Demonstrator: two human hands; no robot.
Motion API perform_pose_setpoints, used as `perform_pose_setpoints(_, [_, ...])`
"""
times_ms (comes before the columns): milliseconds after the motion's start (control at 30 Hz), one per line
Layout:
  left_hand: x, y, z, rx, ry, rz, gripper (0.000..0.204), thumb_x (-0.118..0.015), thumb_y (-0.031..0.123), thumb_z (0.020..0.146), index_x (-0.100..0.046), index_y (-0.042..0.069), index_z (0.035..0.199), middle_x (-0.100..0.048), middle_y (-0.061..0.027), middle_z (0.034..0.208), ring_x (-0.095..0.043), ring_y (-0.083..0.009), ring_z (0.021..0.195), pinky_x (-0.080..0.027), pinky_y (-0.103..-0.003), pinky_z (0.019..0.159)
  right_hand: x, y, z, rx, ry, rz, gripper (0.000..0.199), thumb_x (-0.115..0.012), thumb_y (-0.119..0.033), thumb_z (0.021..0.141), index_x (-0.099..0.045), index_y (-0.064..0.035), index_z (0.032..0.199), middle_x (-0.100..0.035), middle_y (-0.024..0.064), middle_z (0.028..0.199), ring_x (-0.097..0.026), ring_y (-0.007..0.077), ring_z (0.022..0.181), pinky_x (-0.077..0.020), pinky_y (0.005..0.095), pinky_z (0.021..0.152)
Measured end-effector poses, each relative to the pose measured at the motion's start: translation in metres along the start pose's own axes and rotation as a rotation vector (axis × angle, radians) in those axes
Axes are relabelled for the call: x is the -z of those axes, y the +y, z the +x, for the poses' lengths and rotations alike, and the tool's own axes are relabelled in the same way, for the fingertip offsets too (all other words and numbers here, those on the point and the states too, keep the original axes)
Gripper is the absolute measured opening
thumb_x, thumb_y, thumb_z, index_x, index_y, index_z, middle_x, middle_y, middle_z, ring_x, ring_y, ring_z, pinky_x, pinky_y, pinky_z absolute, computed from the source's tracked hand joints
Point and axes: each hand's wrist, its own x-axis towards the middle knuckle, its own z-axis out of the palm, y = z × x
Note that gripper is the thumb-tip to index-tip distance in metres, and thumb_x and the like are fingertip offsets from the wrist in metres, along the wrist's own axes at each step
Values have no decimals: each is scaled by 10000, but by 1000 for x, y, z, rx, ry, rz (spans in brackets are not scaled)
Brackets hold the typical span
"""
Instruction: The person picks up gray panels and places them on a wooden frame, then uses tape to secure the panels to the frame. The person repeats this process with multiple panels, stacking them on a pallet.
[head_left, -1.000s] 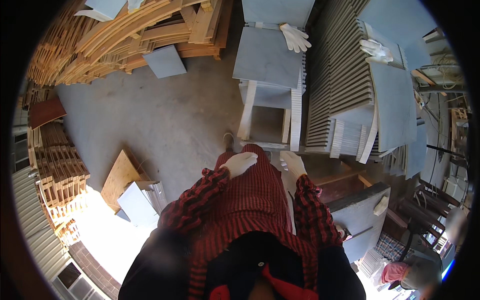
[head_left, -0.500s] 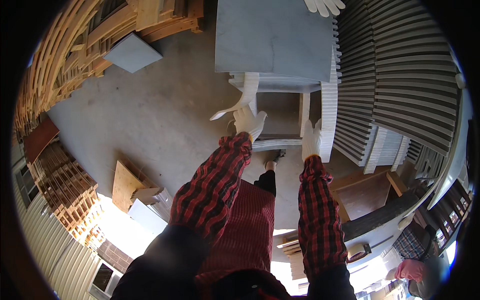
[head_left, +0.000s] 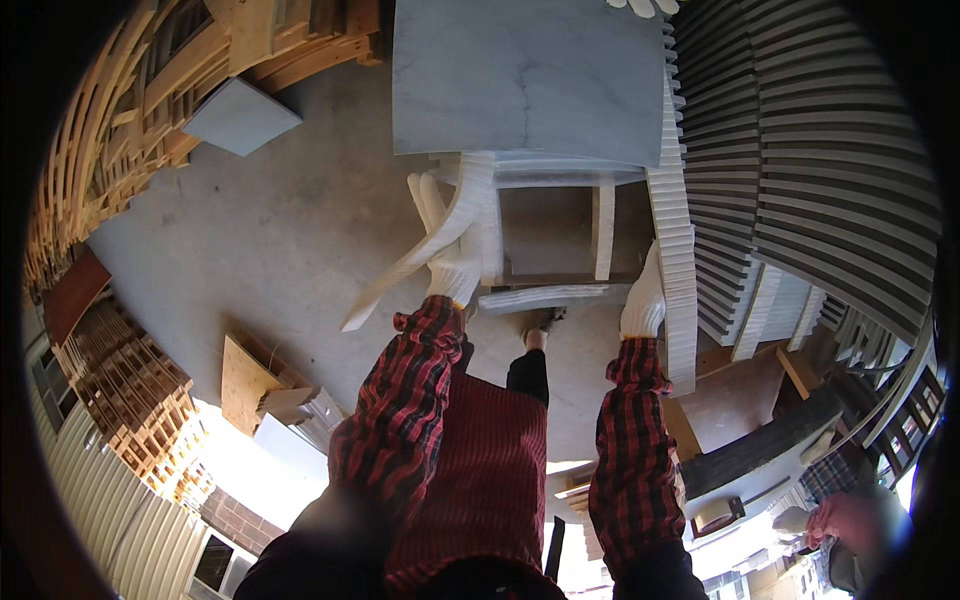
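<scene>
A grey veined slab (head_left: 527, 85) lies on top of a stack, with white ribbed foam strips hanging off its near side. The left foam strip (head_left: 400, 268) curls down and outward, crossing in front of my left hand (head_left: 452, 270). That hand wears a white knit glove, its visible fingers stretched out behind the strip. My right hand (head_left: 644, 300), gloved too, is against the inner side of the right foam strip (head_left: 680, 300). Its fingers reach forward and are partly hidden by the strip. Another person's white-gloved hand (head_left: 643, 6) shows at the slab's far right.
Tall stacks of grey slabs (head_left: 840, 170) stand on the right. Wooden pallets (head_left: 100, 150) pile up on the left, with a loose grey panel (head_left: 242, 116) near them. A white padded bar (head_left: 555, 297) runs low between my hands. Another person (head_left: 835, 520) is at lower right.
My left hand has moved left and its fingers have stretched out behind the strip. The left strip swings farther outward. My right hand has shifted slightly right and nearer, and the right strip hangs lower.
</scene>
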Motion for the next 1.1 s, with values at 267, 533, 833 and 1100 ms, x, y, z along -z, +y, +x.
perform_pose_setpoints(267, [-40, -34, 22, -241, 339, 326, 105, -663, 73, 873, -671, 58, 977, -690, -57, 773, -708, -259, 687, -525, -353, 518, -68, 20, 41, 205, -212, -186, 487, -467, -285, 1084, -465, 20, 1463, -549, 171, 1415, -541, 273, 1232, -399, 357, 1065])
perform_pose_setpoints(533, [-51, -58, 35, -149, 500, 37, 60, -646, 63, 899, -683, 61, 946, -693, -64, 806, -709, -258, 729, -536, -331, 574, -76, 6, 55, 139, -150, 77, 480, -439, -285, 1090, -461, 28, 1454, -544, 177, 1426, -534, 286, 1263, -398, 365, 1079])
perform_pose_setpoints(833, [-36, -35, 28, -132, 469, 179, 72, -637, 80, 912, -674, 63, 972, -706, -79, 792, -711, -286, 686, -545, -358, 547, -65, -2, 39, -140, -229, 190, 524, -452, -332, 1082, -429, 17, 1472, -526, 161, 1448, -516, 267, 1298, -396, 367, 1097])
perform_pose_setpoints(1100, [-16, -15, 32, -105, 457, -172, 145, -637, 97, 925, -660, 72, 1066, -707, -80, 828, -714, -269, 710, -549, -355, 561, -54, -3, 22, -30, -163, 202, 541, -636, -372, 995, -591, 19, 1365, -631, 128, 1313, -589, 240, 1127, -450, 360, 979])
